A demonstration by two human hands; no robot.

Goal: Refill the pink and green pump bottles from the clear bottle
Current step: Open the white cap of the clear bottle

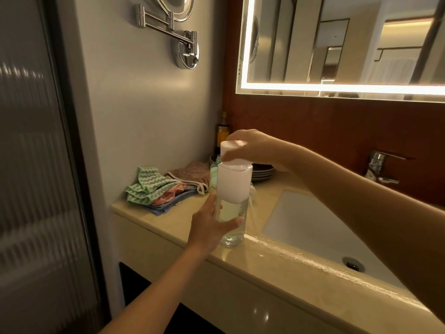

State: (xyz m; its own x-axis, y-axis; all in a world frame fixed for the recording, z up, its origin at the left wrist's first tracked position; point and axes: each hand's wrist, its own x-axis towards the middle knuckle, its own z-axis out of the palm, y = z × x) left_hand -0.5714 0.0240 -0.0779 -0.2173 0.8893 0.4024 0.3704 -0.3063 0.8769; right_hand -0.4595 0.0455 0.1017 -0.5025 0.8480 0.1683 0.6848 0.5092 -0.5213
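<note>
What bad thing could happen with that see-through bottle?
1. The clear bottle sits near the counter's front edge; if the left hand slips, it might fall off.
2. The right hand grips the white cap; if it pops off suddenly, liquid could splash.
3. The green bottle stands close behind and might get knocked.

Two hands [209,227] [250,145], one clear bottle [232,203], one green bottle [213,175], one dark bottle [222,131], two mirrors [349,44] [178,6], one sink [301,225]

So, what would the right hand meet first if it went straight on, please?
The cap, which the right hand grips now; beyond it, probably the dark bottle by the wall, though depth is unclear.
</note>
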